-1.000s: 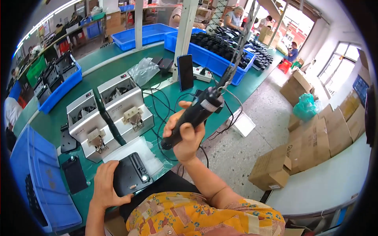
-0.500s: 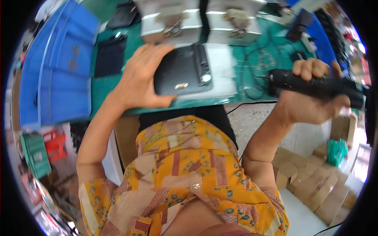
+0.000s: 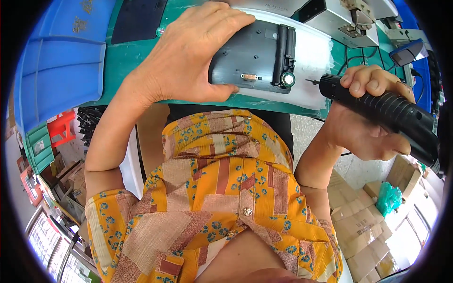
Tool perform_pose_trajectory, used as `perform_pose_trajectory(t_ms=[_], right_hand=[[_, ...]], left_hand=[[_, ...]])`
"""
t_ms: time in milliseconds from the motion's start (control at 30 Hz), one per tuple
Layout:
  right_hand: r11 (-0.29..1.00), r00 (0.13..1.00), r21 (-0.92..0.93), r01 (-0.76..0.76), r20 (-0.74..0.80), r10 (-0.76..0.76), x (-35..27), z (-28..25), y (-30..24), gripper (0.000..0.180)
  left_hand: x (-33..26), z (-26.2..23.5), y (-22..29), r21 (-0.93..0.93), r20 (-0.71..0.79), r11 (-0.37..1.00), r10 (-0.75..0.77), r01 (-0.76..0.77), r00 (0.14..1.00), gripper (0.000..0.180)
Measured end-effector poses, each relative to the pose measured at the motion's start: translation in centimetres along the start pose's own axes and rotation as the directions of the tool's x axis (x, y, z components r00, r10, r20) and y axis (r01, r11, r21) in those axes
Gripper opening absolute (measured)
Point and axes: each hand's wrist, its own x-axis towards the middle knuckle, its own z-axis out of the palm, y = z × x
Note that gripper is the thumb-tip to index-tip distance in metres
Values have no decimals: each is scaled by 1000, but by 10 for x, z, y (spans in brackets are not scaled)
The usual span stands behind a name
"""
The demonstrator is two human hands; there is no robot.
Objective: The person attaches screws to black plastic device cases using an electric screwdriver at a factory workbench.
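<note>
My left hand (image 3: pixel 184 56) spans the left side of a flat black plastic housing (image 3: pixel 243 59), fingers over its far edge and thumb at its near edge. The housing lies on white sheets (image 3: pixel 311 59). On its right side runs a raised bar with a shiny round silver part (image 3: pixel 287 79) at the near end; a small coppery piece (image 3: pixel 249 77) sits near the front edge. In my right hand (image 3: pixel 361 120) is a black electric screwdriver (image 3: pixel 389 106), held almost level. Its bit (image 3: pixel 312 82) points left toward the housing, a short gap from the round part.
Blue plastic bins (image 3: pixel 61 78) stand left on the green table mat (image 3: pixel 127 59). A dark flat panel (image 3: pixel 137 21) lies at the far left. Metal boxes (image 3: pixel 337 23) stand at the back, with black cables and a dark device (image 3: pixel 408 53) on the right. Cardboard boxes (image 3: pixel 356 226) lie lower right.
The view has shifted, bringing the housing closer and sharper. The screwdriver's bit is now nearer the housing, and the tool tilts down more at its rear. Both hands keep their holds.
</note>
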Motion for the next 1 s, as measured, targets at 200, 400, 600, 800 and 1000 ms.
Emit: perform_pose_trajectory(t_ms=[200, 400, 600, 800, 1000], right_hand=[[998, 996, -58, -36, 74, 40, -2, -9, -3, 82], [999, 997, -35, -10, 70, 12, -5, -5, 5, 83], [1000, 997, 21, 13, 78, -14, -7, -10, 13, 83], [995, 1000, 99, 19, 11, -20, -6, -8, 19, 79], [990, 999, 135, 32, -7, -31, -6, -7, 24, 77]], left_hand=[[1, -12, 11, -102, -107, 995, -2, -9, 994, 56], [-17, 6, 13, -12, -135, 999, 32, -34, 990, 60], [-14, 46, 31, -136, -376, 990, -17, -37, 926, 24], [-3, 64, 35, -176, -423, 983, -23, -57, 906, 25], [0, 67, 36, -152, -410, 986, -1, -67, 912, 28]])
